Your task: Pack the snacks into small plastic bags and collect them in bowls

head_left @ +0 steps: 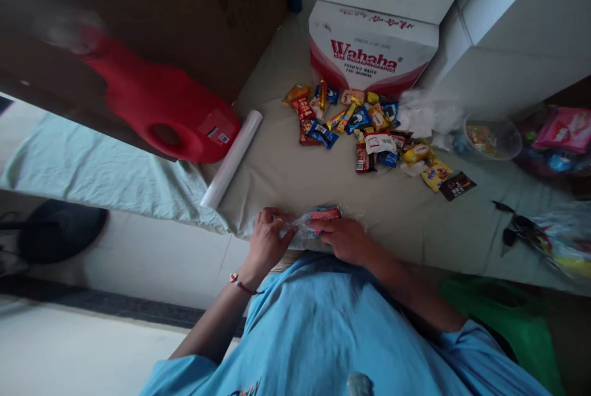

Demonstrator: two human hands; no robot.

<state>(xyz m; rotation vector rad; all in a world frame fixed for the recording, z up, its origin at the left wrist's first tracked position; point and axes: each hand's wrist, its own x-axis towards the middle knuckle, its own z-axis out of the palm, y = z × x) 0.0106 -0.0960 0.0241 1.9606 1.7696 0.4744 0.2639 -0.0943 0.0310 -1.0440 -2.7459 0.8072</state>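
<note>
At the near edge of the cloth-covered table (286,168), both my hands grip a clear plastic bag (308,226) with red and blue snack packets inside. My left hand (268,241) pinches the bag's left side, fingers curled. My right hand (344,239) presses and holds its right side. A heap of small coloured snack packets (364,128) lies further back on the table, out of reach of either hand.
A roll of clear bags (233,159) and a red jug (161,106) lie at the left. A Wahaha carton (369,45) stands at the back, a clear bowl (489,137) at right, black scissors (517,226) near the right edge. A green bag (512,322) sits below.
</note>
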